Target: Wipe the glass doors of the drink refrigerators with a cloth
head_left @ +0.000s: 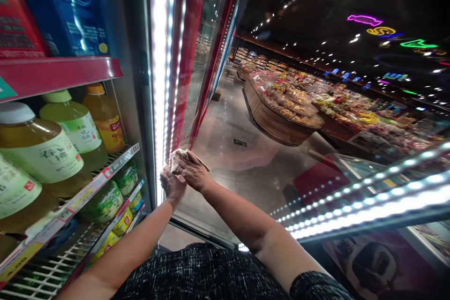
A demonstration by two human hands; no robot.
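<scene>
A pale, crumpled cloth point(180, 154) is bunched at the lit edge of a glass cooler door point(207, 51). My right hand point(192, 172) is closed over the cloth from the door's right side, and a corner pokes out past the knuckles. Close against it, my left hand point(173, 183) is closed at the cloth's lower left, beside the bright LED strip point(162, 65). Its fingertips are partly hidden by the cloth and glare. Both arms reach forward, with the hands nearly touching.
On the left, cooler shelves point(70, 201) hold large drink bottles point(45, 145) and green tubs point(105, 201). Another LED-lit edge point(369, 197) crosses the lower right. Beyond the grey floor point(225, 168) stands a wooden display island point(277, 108) heaped with packaged goods.
</scene>
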